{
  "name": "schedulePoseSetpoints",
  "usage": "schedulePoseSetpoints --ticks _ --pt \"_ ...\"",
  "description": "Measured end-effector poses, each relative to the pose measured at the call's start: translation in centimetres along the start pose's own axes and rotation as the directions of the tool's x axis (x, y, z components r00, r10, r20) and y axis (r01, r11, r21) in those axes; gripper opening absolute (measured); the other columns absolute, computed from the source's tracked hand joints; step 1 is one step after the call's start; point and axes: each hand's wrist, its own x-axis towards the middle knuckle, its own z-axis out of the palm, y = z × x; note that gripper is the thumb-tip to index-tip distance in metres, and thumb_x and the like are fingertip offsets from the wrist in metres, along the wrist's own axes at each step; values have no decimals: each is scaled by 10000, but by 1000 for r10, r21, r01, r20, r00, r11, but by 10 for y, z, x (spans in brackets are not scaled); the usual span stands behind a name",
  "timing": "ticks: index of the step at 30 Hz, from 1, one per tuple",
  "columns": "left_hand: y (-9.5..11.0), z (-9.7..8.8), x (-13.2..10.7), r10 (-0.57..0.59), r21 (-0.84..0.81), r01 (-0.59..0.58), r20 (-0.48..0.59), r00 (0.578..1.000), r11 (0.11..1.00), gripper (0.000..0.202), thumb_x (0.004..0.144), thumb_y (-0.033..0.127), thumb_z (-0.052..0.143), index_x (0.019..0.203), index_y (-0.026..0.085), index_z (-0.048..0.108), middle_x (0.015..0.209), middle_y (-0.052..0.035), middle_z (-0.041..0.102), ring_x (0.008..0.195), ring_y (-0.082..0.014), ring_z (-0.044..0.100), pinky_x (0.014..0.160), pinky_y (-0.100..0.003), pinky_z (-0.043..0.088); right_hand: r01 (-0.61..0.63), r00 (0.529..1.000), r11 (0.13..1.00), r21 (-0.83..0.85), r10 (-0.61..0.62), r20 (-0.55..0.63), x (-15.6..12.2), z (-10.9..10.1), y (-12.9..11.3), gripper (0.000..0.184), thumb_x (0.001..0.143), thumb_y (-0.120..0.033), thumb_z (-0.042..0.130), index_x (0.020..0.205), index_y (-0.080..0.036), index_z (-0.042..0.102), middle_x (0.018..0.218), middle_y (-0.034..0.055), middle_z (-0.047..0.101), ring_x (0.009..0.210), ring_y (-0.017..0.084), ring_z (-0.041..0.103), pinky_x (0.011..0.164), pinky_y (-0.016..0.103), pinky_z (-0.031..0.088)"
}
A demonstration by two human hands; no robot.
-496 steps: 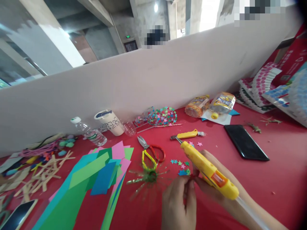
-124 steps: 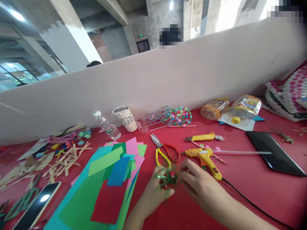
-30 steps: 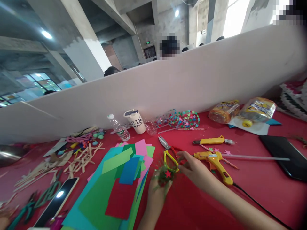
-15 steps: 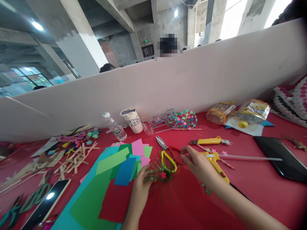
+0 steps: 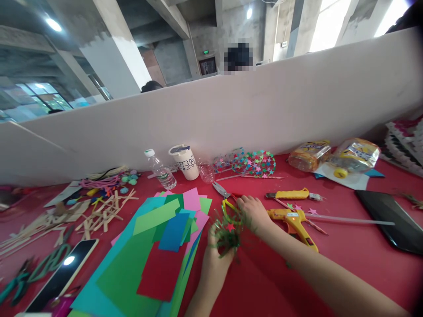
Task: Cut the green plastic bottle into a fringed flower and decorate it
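A clear and dark-green fringed piece with thin strips and a red star (image 5: 230,227) is in my left hand (image 5: 216,255), whose fingers curl round its side. My right hand (image 5: 254,214) is at the fringe's right side with its fingers bent; what they hold, if anything, is hidden. Scissors (image 5: 220,190) with yellow and red handles lie just behind the fringe, partly covered by it and by the right hand. A yellow glue gun (image 5: 299,222) rests to the right of that hand.
Coloured paper (image 5: 124,264) lies to the left, with a phone (image 5: 62,277) and wooden sticks (image 5: 105,211) beyond. At the back stand a water bottle (image 5: 161,171) and a white cup (image 5: 185,163). A yellow cutter (image 5: 292,194) and a black tablet-like slab (image 5: 390,215) lie right.
My left hand has moved right and turned up round the fringed piece, which now stands clearer. My right hand has come left against it, its fingers bent in. The view has shifted slightly.
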Motion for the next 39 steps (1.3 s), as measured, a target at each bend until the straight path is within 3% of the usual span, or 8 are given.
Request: schedulePoseSetpoints --ticks 7,12,17,24,27,29,33,39 --pt "7 -4 0 26 35 -26 8 1000 999 653 796 261 598 1342 207 244 1149 -126 649 990 -269 662 878 -413 523 -48 985 999 -17 44 -165 17 -21 21 315 919 -325 563 1194 -171 549 1200 78 581 1001 207 608 837 416 521" --pt "9 -5 -1 30 39 -29 -8 1000 999 612 781 304 593 1280 214 251 1153 -123 601 932 -251 652 855 -382 525 -57 976 997 59 68 -206 -27 -46 60 303 921 -323 560 1185 -173 554 1191 75 586 991 202 610 832 410 523" --pt "13 -37 13 -50 21 52 -84 995 998 495 586 253 639 1036 206 436 1003 -104 619 878 -256 655 767 -398 540 -61 994 993 106 70 -84 -84 -50 99 262 929 -320 548 1144 -172 573 1132 65 611 920 174 626 785 370 539" --pt "85 -45 -1 235 169 -189 -313 920 967 253 768 291 605 997 220 524 909 -38 634 851 -179 614 756 -288 501 179 984 978 110 -179 -5 -116 -26 77 41 833 -202 657 800 -180 647 892 25 650 886 177 610 790 323 511" --pt "124 -16 -24 359 215 -314 -224 906 925 155 838 219 547 992 240 554 900 -11 651 856 -145 622 794 -242 494 189 982 981 52 -189 -2 -117 -13 68 76 839 -242 658 848 -166 652 922 45 651 929 213 604 837 399 498" --pt "143 6 -34 417 282 -399 -5 909 873 165 854 160 508 975 253 570 881 7 668 845 -125 632 785 -212 490 194 981 981 13 -194 12 -116 -7 67 151 889 -287 604 965 -161 637 1009 49 644 938 196 611 841 407 504" --pt "165 35 -32 275 373 -411 367 889 832 225 851 111 462 971 243 598 882 5 690 833 -129 641 733 -214 481 203 979 979 -37 -202 32 -111 -3 71 259 927 -314 551 1142 -173 578 1152 68 606 953 183 619 820 390 526" --pt "176 38 -14 128 442 -309 392 911 842 190 870 210 465 981 238 617 875 -5 693 776 -151 623 702 -244 465 202 979 979 -10 -202 -6 -111 -1 72 270 923 -318 558 1146 -167 574 1145 67 607 952 187 620 814 393 528"
